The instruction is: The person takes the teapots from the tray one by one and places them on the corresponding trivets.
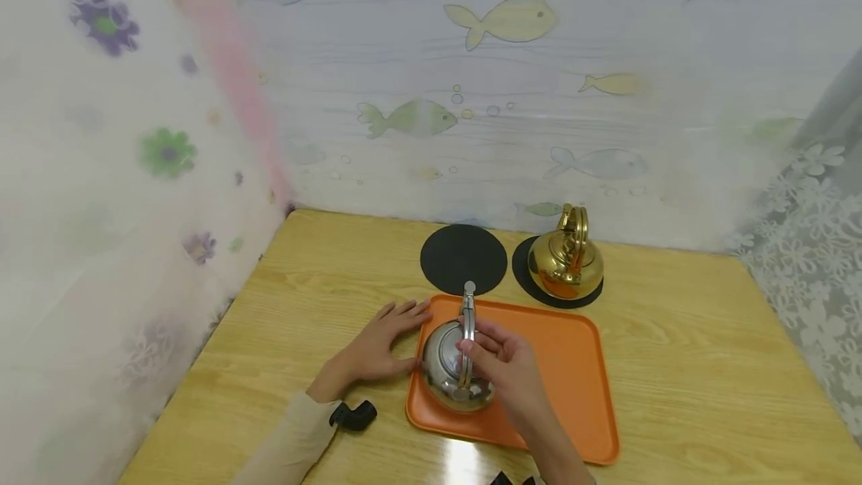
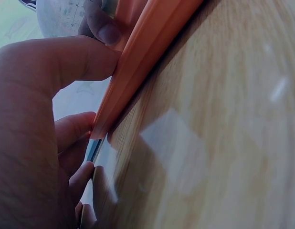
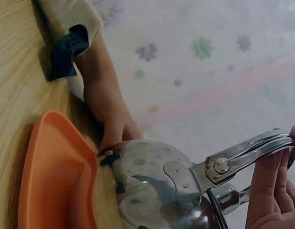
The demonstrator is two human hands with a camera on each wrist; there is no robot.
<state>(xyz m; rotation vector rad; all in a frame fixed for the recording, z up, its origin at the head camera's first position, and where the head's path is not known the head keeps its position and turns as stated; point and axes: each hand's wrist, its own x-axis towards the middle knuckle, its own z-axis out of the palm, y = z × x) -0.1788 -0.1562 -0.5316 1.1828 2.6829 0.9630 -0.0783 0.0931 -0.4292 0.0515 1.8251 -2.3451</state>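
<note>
One shiny silver kettle point(image 1: 439, 370), round-bellied and mirroring its surroundings, is occupying the left part of an orange tray point(image 1: 572, 373), its base contact unclear. The right hand point(image 1: 506, 367) is pinching its arched metal handle point(image 3: 250, 160) between thumb and fingers; the left hand point(image 1: 376, 346), thumb spread from straightened fingers, is touching the rim. Marks on a dark wristband point(image 3: 73, 43) are appearing too small to read.

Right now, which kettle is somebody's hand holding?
The silver kettle on the orange tray: the right hand holds its handle. The gold kettle sits farther back on a round black mat, with no hand touching it.
</note>
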